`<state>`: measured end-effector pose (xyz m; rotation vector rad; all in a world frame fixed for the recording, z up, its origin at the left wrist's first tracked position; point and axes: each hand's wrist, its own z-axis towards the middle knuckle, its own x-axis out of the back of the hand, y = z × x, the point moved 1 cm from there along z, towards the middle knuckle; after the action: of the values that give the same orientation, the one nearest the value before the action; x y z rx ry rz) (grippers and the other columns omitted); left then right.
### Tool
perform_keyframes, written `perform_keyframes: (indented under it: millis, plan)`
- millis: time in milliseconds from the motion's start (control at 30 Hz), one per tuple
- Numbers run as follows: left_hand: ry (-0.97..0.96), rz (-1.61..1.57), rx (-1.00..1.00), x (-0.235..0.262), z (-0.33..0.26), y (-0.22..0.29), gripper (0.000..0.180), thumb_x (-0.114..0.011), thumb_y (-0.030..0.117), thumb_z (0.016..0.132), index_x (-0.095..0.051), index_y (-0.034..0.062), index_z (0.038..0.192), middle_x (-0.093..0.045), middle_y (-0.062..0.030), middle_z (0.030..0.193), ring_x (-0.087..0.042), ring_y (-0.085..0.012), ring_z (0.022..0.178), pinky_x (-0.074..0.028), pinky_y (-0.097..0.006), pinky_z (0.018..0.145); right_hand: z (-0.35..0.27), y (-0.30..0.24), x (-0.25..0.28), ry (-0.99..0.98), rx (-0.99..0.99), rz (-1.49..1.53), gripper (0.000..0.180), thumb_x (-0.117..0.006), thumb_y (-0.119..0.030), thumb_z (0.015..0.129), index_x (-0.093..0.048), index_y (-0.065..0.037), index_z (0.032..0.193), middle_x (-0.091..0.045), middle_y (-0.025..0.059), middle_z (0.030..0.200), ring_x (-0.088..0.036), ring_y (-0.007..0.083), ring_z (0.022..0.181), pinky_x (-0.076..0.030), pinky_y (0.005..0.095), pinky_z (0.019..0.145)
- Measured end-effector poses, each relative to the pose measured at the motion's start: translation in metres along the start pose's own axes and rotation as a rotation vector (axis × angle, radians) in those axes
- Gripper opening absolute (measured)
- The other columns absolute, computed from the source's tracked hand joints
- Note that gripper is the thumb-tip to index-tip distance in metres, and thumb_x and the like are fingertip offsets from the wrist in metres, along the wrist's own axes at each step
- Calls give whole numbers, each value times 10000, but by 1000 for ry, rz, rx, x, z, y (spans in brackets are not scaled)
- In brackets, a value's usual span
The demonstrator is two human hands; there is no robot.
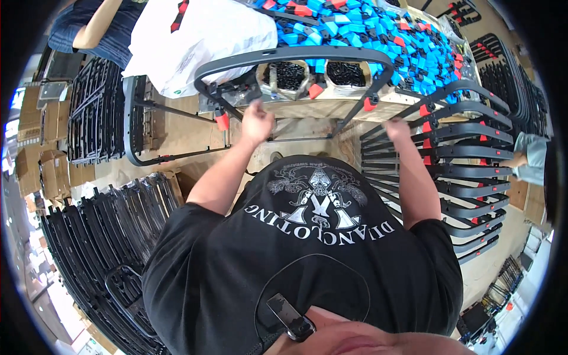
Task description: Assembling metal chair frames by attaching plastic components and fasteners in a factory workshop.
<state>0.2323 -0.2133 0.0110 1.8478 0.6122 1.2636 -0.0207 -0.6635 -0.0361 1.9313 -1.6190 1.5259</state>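
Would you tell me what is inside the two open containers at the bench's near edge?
Small black parts show in the left container and the right container; whatever lies beneath them is hidden.

A wooden table [319, 109] carries blue pieces [355, 31], red pieces [303, 10] — two containers [285, 93]

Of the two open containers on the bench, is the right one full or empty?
Not empty; it looks well filled. Small black parts cover the container's visible inside. Their depth cannot be told.
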Motion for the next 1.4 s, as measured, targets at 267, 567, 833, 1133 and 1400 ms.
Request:
perform_keyframes:
  millis: [267,567,833,1133,1400]
  plan:
    - [-78,115,246,86,-64,-94,310,-686,228,889,-696,-31,1059,-745,-130,921,-723,-187,848,-558,-324,794,-104,-259,-64,-752,80,870,241,-701,-232,925,-629,-119,1126,-588,11,850,-608,135,701,-517,300,622]
    - [32,-146,197,129,-32,-101,321,-725,136,902,-592,-11,1153,-685,-70,955,-655,-141,856,-535,-284,772,-122,-312,-111,-259,25,762,409,-770,-300,889,-644,-43,1180,-658,83,1058,-631,186,903,-568,362,808]
    - [77,-27,129,122,16,-62,464,-707,272,928,-530,-61,1197,-689,-109,870,-677,-211,803,-537,-356,739,-95,-117,-99,721,-105,477,559,-828,-390,774,-625,35,1075,-689,163,963,-668,300,886,-524,391,846]
    - [95,-49,257,99,31,-57,397,-660,254,917,-534,-42,1149,-692,-137,795,-712,-263,709,-542,-393,665,-21,-122,-39,434,24,264,546,-768,-462,799,-654,-23,1103,-733,171,961,-704,349,937,-535,425,838]
    - [160,128,66,104,34,-53,311,-648,213,864,-628,-42,1043,-701,-146,843,-672,-238,699,-532,-369,652,-35,-155,21,-149,-93,-168,405,-754,-373,776,-664,16,705,-696,170,761,-704,284,821,-534,409,734]
